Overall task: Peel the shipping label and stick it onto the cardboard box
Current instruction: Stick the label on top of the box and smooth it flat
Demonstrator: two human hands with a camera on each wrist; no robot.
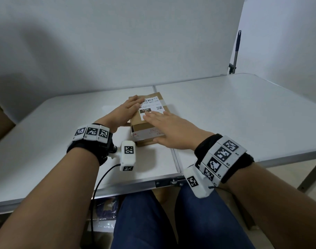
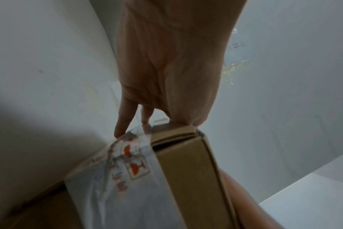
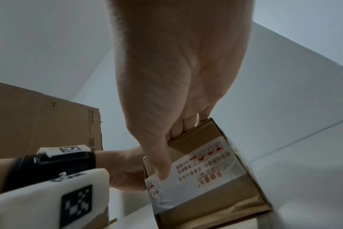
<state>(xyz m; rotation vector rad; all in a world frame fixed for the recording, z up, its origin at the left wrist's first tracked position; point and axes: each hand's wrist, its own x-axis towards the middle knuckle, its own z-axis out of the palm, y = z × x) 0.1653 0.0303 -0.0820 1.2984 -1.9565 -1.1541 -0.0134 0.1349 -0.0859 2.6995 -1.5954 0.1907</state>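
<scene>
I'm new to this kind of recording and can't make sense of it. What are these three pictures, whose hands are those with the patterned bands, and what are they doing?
No robot: a person wears three cameras, one on the head, one on each wrist. The patterned bands are markers strapped to the wrists. The head view looks down on a white table with a cardboard box. The shipping label already lies on its top. The left hand steadies the box's left side; the right hand lies flat, fingers pressing the label. The wrist views show the same box from close below each palm.
</scene>
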